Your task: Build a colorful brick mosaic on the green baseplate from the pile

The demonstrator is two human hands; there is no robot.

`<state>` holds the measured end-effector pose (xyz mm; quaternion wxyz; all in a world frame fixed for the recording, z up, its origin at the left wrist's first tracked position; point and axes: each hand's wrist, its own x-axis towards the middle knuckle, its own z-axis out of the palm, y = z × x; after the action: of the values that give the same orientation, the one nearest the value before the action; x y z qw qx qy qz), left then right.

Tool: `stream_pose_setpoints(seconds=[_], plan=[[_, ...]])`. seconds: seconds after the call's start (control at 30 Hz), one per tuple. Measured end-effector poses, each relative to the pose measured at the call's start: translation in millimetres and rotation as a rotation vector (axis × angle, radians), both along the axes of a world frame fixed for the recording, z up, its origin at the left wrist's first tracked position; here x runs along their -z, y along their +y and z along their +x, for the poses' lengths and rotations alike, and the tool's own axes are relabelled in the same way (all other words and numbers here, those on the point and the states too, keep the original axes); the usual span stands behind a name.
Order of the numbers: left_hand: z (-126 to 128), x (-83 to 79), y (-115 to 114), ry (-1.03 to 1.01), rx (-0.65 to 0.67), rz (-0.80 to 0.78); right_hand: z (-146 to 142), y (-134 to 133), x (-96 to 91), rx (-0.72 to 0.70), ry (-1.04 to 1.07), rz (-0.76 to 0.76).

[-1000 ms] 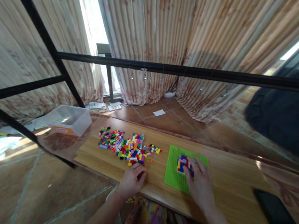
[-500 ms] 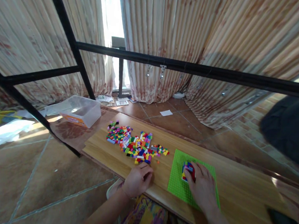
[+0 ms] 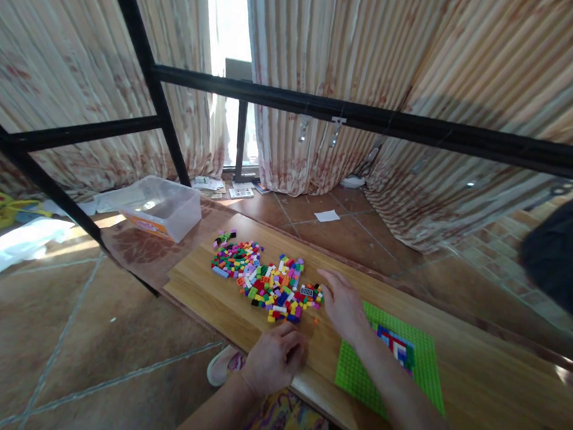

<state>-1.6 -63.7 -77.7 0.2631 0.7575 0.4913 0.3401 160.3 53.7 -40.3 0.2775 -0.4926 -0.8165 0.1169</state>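
A heap of small coloured bricks (image 3: 263, 280) lies on the wooden table (image 3: 219, 296). My right hand (image 3: 341, 303) reaches left across the table, fingers spread, its tips at the right end of the heap. Nothing shows in it. A green baseplate (image 3: 362, 379) lies to the right, bearing a small patch of joined red, blue and white bricks (image 3: 395, 345), partly behind my forearm. My left hand (image 3: 274, 358) rests curled at the table's front edge, just below the heap; what it holds, if anything, is hidden.
A clear plastic box (image 3: 164, 207) stands at the table's far left corner. Black metal bars (image 3: 375, 119) cross above the table. Curtains hang behind, papers lie on the tiled floor, and a dark cloth shape (image 3: 568, 256) sits at the right.
My right hand has left the joined bricks on the baseplate and moved left to the heap. The view has shifted right; the left hand stays put.
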Motion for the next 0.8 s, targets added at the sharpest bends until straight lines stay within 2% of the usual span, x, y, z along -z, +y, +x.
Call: stream_pose_setpoints(seconds=[0.2, 0.37, 0.6, 0.8], plan=[[0, 1.1, -1, -0.002, 0.012, -0.005, -27, 54, 6.0, -0.078, -0.155, -0.079], [0, 2.8, -1, -0.006, 0.024, -0.001, -42, 82, 15.2, -0.168, -0.306, -0.152], [1, 2.8, -3, 0.004, 0.006, -0.022, -48, 89, 18.2, -0.249, -0.316, -0.157], [1, 1.6, -2, 0.006, 0.0, -0.021, -44, 80, 15.1, -0.19, -0.273, -0.197]])
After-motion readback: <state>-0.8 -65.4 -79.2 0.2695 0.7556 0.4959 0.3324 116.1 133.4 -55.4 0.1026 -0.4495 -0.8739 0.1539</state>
